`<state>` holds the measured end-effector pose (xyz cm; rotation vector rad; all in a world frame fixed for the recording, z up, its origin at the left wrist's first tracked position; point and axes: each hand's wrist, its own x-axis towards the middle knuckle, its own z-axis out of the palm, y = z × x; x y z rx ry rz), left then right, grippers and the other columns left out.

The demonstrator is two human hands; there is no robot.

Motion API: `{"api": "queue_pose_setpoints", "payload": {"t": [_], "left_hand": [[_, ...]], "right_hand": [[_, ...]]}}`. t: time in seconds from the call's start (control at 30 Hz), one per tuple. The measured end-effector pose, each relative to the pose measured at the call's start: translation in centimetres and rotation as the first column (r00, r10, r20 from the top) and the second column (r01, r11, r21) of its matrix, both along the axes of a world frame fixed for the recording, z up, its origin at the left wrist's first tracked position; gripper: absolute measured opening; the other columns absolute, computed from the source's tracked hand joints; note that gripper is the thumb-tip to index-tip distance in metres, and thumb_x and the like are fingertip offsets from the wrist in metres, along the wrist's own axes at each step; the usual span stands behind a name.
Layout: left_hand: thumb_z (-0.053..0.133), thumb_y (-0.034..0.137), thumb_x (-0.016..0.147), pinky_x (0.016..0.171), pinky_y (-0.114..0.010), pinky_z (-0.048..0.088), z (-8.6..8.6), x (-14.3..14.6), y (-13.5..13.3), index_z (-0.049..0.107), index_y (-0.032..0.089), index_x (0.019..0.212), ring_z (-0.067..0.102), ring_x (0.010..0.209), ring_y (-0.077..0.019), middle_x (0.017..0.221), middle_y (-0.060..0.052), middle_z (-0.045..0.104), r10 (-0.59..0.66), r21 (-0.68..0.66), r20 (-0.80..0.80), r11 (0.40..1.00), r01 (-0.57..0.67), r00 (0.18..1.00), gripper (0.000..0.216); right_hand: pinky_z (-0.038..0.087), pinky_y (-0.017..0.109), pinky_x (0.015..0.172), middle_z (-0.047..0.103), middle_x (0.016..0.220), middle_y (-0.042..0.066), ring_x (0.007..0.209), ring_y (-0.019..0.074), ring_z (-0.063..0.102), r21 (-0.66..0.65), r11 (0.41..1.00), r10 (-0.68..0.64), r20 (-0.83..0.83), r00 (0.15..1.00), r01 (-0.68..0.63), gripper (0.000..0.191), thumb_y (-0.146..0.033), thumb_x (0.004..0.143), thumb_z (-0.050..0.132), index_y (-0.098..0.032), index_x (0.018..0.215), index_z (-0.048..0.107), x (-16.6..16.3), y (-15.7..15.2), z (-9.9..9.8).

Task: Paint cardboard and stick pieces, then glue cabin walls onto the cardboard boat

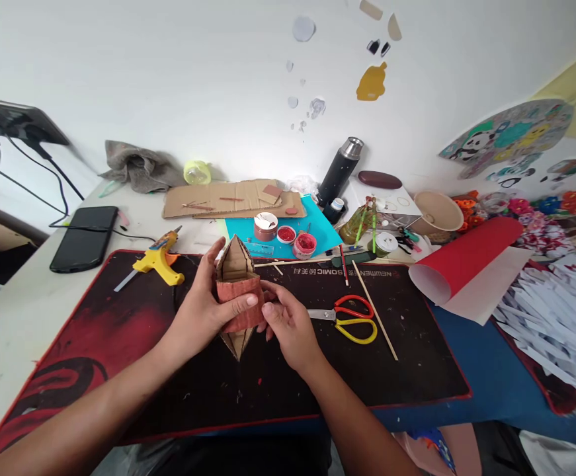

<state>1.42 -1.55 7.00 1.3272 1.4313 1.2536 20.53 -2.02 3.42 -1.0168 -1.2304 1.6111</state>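
Note:
A small cardboard model (239, 287), pointed at both ends with a reddish painted band round its middle, sits over the black and red desk mat (119, 344). My left hand (207, 311) is wrapped round its left side, thumb across the red band. My right hand (288, 324) pinches its right edge with closed fingers. Red and yellow scissors (350, 318) lie just right of my right hand. A yellow glue gun (159, 261) rests on the mat to the upper left.
Behind the model are open pots of red paint (305, 244) on a teal sheet (288, 231), flat cardboard pieces (228, 197), a black flask (340, 170) and thin wooden sticks (374, 309). A phone (85, 237) lies left. Rolled red paper (466, 259) and white paper strips (555, 317) lie right.

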Motion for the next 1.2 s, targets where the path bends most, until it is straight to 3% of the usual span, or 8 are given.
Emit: {"api": "queue_pose_setpoints", "payload": {"t": [0.1, 0.23, 0.4, 0.47, 0.63, 0.73, 0.9, 1.2], "left_hand": [[0.092, 0.06, 0.081, 0.127, -0.057, 0.047, 0.2, 0.7, -0.2, 0.042, 0.029, 0.167, 0.049, 0.157, -0.0451, 0.168, -0.014, 0.053, -0.026, -0.017, 0.115, 0.999, 0.028, 0.993, 0.104], [0.087, 0.061, 0.086, 0.109, -0.061, 0.062, 0.4, 0.9, -0.4, 0.032, 0.033, 0.174, 0.067, 0.138, -0.0463, 0.154, -0.014, 0.067, -0.127, -0.136, 0.347, 0.973, 0.184, 0.929, 0.108], [0.092, 0.055, 0.084, 0.124, -0.056, 0.052, 0.5, 0.6, 0.2, 0.029, 0.034, 0.177, 0.057, 0.152, -0.0429, 0.166, -0.013, 0.06, -0.161, -0.152, 0.39, 0.96, 0.236, 0.907, 0.114], [0.093, 0.052, 0.084, 0.122, -0.055, 0.053, 0.5, 0.6, 0.4, 0.028, 0.035, 0.178, 0.057, 0.152, -0.042, 0.165, -0.013, 0.061, -0.148, -0.155, 0.439, 0.959, 0.236, 0.886, 0.115], [0.097, 0.044, 0.079, 0.096, -0.048, 0.068, 0.7, 0.4, 0.4, 0.03, 0.035, 0.176, 0.076, 0.122, -0.0376, 0.145, -0.013, 0.074, -0.149, -0.148, 0.539, 0.952, 0.267, 0.829, 0.118], [0.099, 0.04, 0.077, 0.085, -0.041, 0.07, 0.9, 0.2, 0.4, 0.034, 0.034, 0.174, 0.079, 0.109, -0.0334, 0.138, -0.012, 0.076, -0.158, -0.138, 0.551, 0.951, 0.276, 0.82, 0.117], [0.098, 0.038, 0.079, 0.088, -0.04, 0.07, 0.8, 0.4, 0.4, 0.037, 0.034, 0.172, 0.077, 0.114, -0.0337, 0.143, -0.013, 0.074, -0.149, -0.135, 0.573, 0.953, 0.272, 0.806, 0.112], [0.097, 0.04, 0.081, 0.103, -0.044, 0.065, 0.0, 0.6, 0.6, 0.033, 0.035, 0.175, 0.074, 0.127, -0.0359, 0.149, -0.013, 0.072, -0.128, -0.18, 0.552, 0.947, 0.267, 0.824, 0.114]], "right_hand": [[0.053, 0.025, 0.049, 0.074, 0.1, 0.005, 0.064, 0.0152, 0.066, -0.05, 0.995, 0.08, -0.067, 0.995, -0.083, 0.068, -0.071, 0.094, 0.077, -0.024, 0.143, 0.072, -0.3, 0.5, 0.1], [0.044, 0.025, 0.044, 0.066, 0.071, -0.002, 0.048, 0.0133, 0.059, -0.113, 0.988, 0.098, -0.07, 0.993, -0.106, 0.078, -0.077, 0.09, 0.077, -0.017, 0.14, 0.072, 0.1, 1.1, 0.3], [0.03, 0.022, 0.039, 0.062, 0.069, -0.005, 0.042, 0.0079, 0.049, -0.144, 0.988, 0.04, -0.065, 0.997, -0.049, 0.072, -0.074, 0.085, 0.084, -0.015, 0.126, 0.075, 0.0, 1.4, 0.6], [0.028, 0.021, 0.038, 0.064, 0.074, -0.005, 0.041, 0.0052, 0.045, -0.158, 0.987, 0.014, -0.099, 0.995, -0.029, 0.069, -0.071, 0.082, 0.088, -0.017, 0.123, 0.074, -0.4, 1.4, 0.5], [0.038, 0.021, 0.039, 0.067, 0.071, -0.004, 0.043, 0.0102, 0.058, -0.172, 0.982, 0.041, -0.18, 0.983, -0.073, 0.071, -0.077, 0.086, 0.081, -0.018, 0.123, 0.071, -0.8, 1.4, 0.1], [0.043, 0.021, 0.041, 0.066, 0.067, -0.004, 0.046, 0.0129, 0.063, -0.168, 0.98, 0.073, -0.186, 0.98, -0.105, 0.071, -0.081, 0.09, 0.075, -0.018, 0.123, 0.071, -0.8, 1.4, 0.2], [0.04, 0.02, 0.039, 0.064, 0.069, -0.006, 0.042, 0.0087, 0.055, -0.171, 0.984, 0.017, -0.147, 0.989, -0.042, 0.063, -0.076, 0.086, 0.081, -0.019, 0.113, 0.072, -0.9, 1.4, 0.5], [0.033, 0.019, 0.037, 0.058, 0.062, -0.007, 0.04, 0.0084, 0.052, -0.174, 0.985, -0.004, -0.115, 0.993, -0.016, 0.062, -0.074, 0.091, 0.077, -0.018, 0.116, 0.075, -1.2, 1.3, -0.2]]}}
